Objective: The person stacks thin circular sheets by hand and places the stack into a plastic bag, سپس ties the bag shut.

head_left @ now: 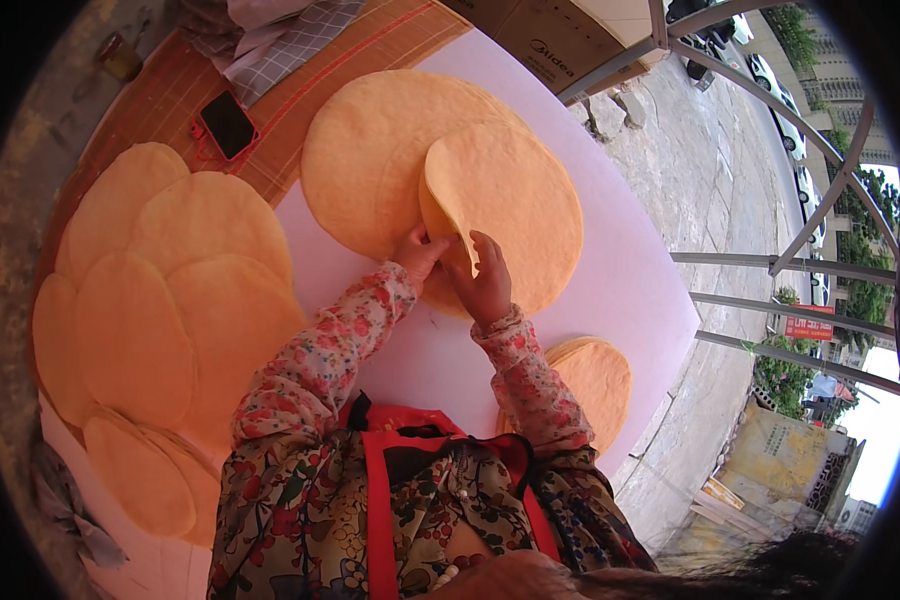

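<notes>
Both my hands are at the lifted near-left edge of a thin round flatbread (515, 200), the top one of a broad pile (370, 150) on the pale table. That edge curls up and folds slightly. My left hand (420, 252) pinches it with thumb and fingers. Beside it, my right hand (485, 285) has its curled fingers on the lower part of the same edge. More round flatbreads (135, 330) lie overlapping at the left. Another small stack (595, 385) sits to the right, partly behind my right sleeve.
A phone in a red case (228, 126) lies on an orange-brown mat (370, 50) at the far left, near folded checked cloth (290, 45). Cardboard boxes (560, 40) stand beyond the table. Metal frame bars (740, 258) rise at the right, before paved ground and parked cars.
</notes>
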